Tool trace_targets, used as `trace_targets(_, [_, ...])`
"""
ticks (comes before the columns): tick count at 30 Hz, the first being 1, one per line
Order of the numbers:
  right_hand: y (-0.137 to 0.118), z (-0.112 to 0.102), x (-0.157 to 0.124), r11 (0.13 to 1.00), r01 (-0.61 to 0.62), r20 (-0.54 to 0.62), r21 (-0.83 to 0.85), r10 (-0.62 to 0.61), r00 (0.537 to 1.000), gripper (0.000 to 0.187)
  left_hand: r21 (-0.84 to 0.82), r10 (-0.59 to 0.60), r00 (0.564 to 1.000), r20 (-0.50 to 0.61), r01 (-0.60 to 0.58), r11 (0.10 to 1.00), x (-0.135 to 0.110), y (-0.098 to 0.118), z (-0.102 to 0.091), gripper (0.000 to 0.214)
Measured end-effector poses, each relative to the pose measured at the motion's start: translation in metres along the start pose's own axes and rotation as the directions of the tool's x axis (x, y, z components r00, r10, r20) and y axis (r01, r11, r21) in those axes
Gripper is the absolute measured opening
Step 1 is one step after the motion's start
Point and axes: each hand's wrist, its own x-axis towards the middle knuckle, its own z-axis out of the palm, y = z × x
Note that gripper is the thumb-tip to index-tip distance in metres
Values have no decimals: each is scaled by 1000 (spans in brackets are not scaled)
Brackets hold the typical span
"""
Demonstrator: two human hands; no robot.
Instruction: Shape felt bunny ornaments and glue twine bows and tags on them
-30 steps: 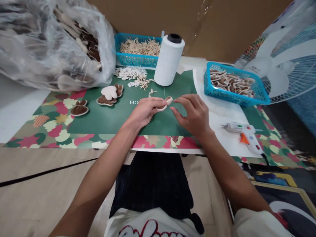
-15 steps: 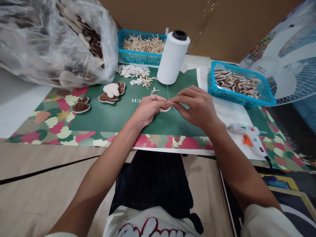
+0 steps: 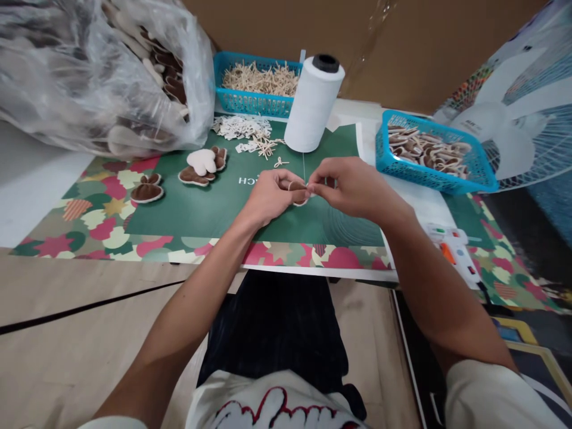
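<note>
Brown, pale-edged fabric piece [image 3: 297,186] sits between the two hands [image 3: 272,195].

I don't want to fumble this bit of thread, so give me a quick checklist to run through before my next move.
1. Brown plush piece held by the left hand: ok, pinched between thumb and fingers.
2. Right hand at the piece: ok, thumb and fingertips pinched together at its edge.
3. Thread gripped by the right fingertips: cannot tell, the fingers hide it.
4. Thread spool standing on its base: ok, with thread running toward the hands.
5. Loose beige bow clear of the hands: ok, lying apart from them.
6. Hot glue gun nozzle in sight: not ok, hidden behind the right forearm.
</note>
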Motion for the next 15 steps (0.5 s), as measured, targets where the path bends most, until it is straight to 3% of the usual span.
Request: trace_targets(15, [-5, 1, 17, 996, -4, 78, -94, 12, 997, 13, 71, -89, 993, -79, 94, 993, 3, 2, 2, 18])
